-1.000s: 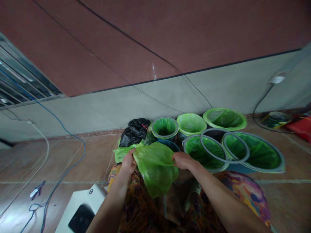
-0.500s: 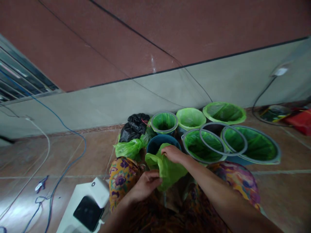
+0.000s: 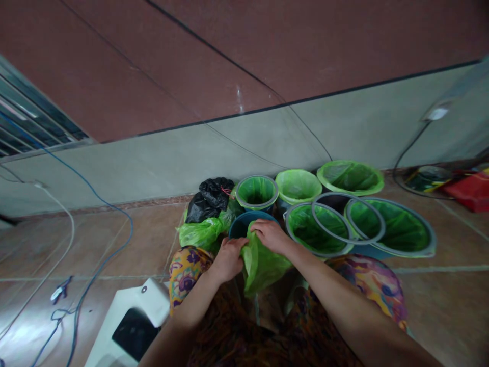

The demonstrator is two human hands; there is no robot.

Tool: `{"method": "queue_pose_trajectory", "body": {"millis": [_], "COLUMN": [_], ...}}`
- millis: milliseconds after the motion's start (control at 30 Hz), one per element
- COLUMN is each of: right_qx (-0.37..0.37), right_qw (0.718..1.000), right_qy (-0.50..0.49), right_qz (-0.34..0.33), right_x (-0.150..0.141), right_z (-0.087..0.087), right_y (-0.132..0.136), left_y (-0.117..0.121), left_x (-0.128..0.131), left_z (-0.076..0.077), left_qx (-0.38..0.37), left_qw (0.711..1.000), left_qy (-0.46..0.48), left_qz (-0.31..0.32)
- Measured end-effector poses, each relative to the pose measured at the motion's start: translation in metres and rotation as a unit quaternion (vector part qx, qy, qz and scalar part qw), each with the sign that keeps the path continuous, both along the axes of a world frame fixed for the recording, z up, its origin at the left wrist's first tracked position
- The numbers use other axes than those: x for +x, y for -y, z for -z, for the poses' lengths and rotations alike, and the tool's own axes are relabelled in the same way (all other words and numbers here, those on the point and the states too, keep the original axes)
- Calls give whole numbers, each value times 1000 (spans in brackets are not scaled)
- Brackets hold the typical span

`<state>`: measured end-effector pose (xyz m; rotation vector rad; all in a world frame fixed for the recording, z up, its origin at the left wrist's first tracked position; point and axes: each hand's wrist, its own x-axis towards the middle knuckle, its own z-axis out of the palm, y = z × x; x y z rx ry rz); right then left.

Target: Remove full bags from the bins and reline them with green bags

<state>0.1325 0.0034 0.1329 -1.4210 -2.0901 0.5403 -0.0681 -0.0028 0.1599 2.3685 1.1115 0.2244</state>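
A thin green plastic bag (image 3: 263, 265) hangs between my knees, gathered at its top edge. My left hand (image 3: 229, 258) pinches that edge on the left side. My right hand (image 3: 269, 235) grips it close by, fingers bent over the plastic. Just beyond both hands stands a blue bin (image 3: 237, 224) with no liner showing, its front partly hidden by the bag and my hands. A lined bin (image 3: 256, 192) with a grey rim ring is behind it, and another lined bin (image 3: 319, 229) stands to the right.
Two loose grey rings (image 3: 346, 239) lie across the bins at the right. More green-lined bins (image 3: 300, 186) line the wall. Tied black bags (image 3: 208, 201) and a green bag (image 3: 200, 232) sit left. A white board-like object (image 3: 114, 316), blue cable (image 3: 114, 255) and red object (image 3: 471, 191) are on the floor.
My left hand has risen toward the bin and closed in on my right hand at the bag's edge. My right hand has shifted slightly upward. The bag's top is drawn together.
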Motion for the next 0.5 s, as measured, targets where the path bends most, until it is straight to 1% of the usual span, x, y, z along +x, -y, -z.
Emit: {"method": "queue_pose_trajectory", "body": {"millis": [33,100,200,267,333,367,433,500], "right_qx": [-1,-5,-15,-16,-8,-4,4,10], "right_qw": [1000,1000,999,999,999,999,999,999], "right_qy": [1,8,22,26,24,23,22,21], "right_qz": [4,15,35,43,46,44,40,33], "right_x": [1,3,7,9,9,8,6,4], "right_z": [-1,-2,-2,0,1,2,2,2], "right_y": [0,-2,-4,-6,-7,-7,-7,-6], "left_y": [1,5,13,17,19,20,22,25], "left_x": [1,2,-4,-8,-10,-10,-10,-8], "left_z": [1,0,-8,-15,-19,-19,-16,-10], "left_qx": [-9,-24,-69,-126,-207,-252,-331,-371], "left_qw": [1000,999,992,981,957,939,897,868], "left_qy": [-8,4,66,123,187,220,272,295], "left_qz": [-6,-36,-77,-84,-81,-85,-110,-150]}}
